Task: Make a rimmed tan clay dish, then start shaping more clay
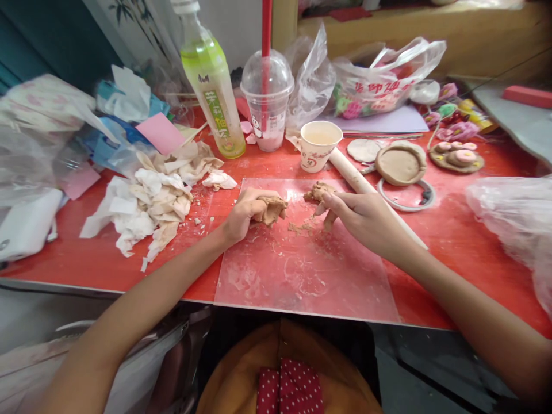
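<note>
My left hand [242, 217] is closed round a lump of brown clay [271, 210], which shows past the fingers. To the right, my right hand [351, 214] pinches a smaller, rough piece of clay [318, 191] between thumb and fingers. Both hands are over a clear plastic sheet [297, 282] lying on the red table. Clay crumbs [304, 227] are scattered on the sheet between the hands. A pale rolling pin [351, 172] lies slantwise behind and partly under my right forearm.
Behind the sheet stand a paper cup [321, 144] of liquid, a lidded plastic cup [269, 109] and a drink bottle [215, 92]. Crumpled tissues [150, 201] lie left. At right are a shallow clay dish [401, 163], a grey ring [407, 204], a decorated clay piece [457, 156] and a plastic bag [513, 215].
</note>
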Tool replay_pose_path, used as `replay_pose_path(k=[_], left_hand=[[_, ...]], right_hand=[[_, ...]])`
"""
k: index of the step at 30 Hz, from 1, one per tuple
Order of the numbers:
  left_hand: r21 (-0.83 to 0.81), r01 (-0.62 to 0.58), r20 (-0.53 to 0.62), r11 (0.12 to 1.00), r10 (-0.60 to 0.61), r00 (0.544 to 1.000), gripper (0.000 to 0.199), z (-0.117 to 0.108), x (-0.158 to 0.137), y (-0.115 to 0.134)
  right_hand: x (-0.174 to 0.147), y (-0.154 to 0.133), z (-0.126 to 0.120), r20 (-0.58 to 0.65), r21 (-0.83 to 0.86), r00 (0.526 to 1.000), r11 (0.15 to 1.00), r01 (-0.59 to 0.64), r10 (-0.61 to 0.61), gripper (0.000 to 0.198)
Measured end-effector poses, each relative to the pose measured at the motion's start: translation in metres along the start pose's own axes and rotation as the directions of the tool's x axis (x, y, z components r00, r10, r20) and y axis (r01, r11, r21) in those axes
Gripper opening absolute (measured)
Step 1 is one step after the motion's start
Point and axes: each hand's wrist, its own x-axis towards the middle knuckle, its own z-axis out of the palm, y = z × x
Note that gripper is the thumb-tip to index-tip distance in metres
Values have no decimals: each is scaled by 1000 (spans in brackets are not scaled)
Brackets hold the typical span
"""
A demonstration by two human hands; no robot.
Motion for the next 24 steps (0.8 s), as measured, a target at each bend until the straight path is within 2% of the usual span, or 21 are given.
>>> replay_pose_path(k=[3, 7, 13, 15, 20, 24], left_hand=[[-50, -47, -82, 998, 42, 996, 25, 2, 1, 0], [-111, -135, -241, 985, 105, 965, 14, 5, -1, 3], [-171, -99, -320, 980, 40, 947, 12, 7, 0, 8], [-244, -75, -295, 967, -1, 955, 12, 7, 2, 10], [-462, 46, -142, 886, -125, 982, 21, 5, 4, 21], [-535, 108, -84, 838, -179, 980, 22, 2, 3, 25]], right_hand=[[0, -1, 0, -1, -4, 1000, 1000, -8, 8, 45], [0, -1, 0, -2, -47, 1000, 999, -13, 13, 46], [1, -2, 1, -2, -74, 1000, 997, 3, -3, 49], [1, -1, 1, -8, -75, 1000, 997, 6, -7, 49], [1, 2, 1, 6, -57, 1000, 998, 23, -23, 46], [1, 2, 0, 15, -85, 1000, 996, 14, -12, 46]])
